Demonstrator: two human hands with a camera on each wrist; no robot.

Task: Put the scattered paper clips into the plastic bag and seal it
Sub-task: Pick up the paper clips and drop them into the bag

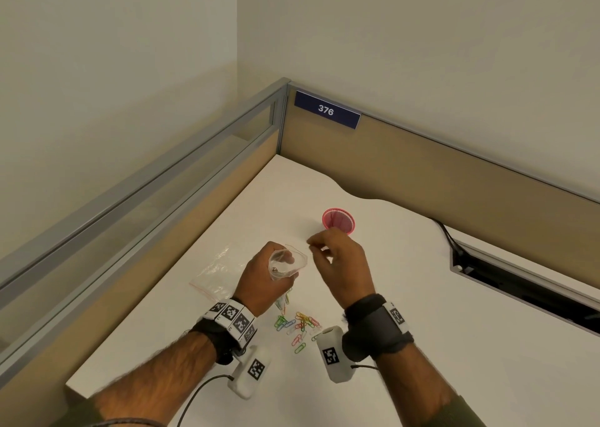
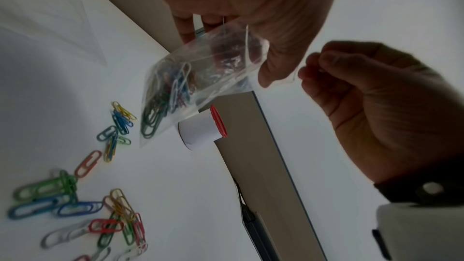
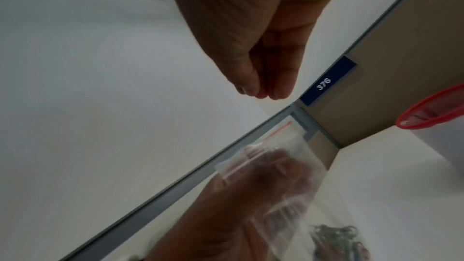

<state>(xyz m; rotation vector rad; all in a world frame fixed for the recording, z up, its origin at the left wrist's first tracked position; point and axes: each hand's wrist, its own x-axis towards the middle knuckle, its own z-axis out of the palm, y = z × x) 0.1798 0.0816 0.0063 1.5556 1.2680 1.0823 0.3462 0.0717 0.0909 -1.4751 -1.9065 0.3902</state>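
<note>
- White desk (image 1: 373, 296) in a corner of tan partition panels; number plate "376" (image 1: 327, 110) at 12 o'clock on the far panel.
- Your left hand (image 1: 263, 284) grips one clear plastic bag (image 1: 289, 262), mouth up and open; its long axis hangs down toward the desk, with a bunch of clips already at the bottom.
- Your right hand (image 1: 341, 261) hovers at 3 o'clock of the bag mouth, just beside it, fingertips pinched together. Whether they hold a clip, you cannot tell.
- Key relation: the bag mouth lies at 9 o'clock from your right fingertips, so the right is the feeding hand.
- Loose paper clips (image 1: 298, 326): one scatter at 6 o'clock below both hands, roughly fifteen to twenty, mixed colours; no exact count possible.
- One second, flat plastic bag (image 1: 214, 275) at 9 o'clock of the left hand.
- One red-rimmed cup (image 1: 338, 220) at 12 o'clock of the right hand.
- Judgement: filling is partway; sealing not begun.
</note>
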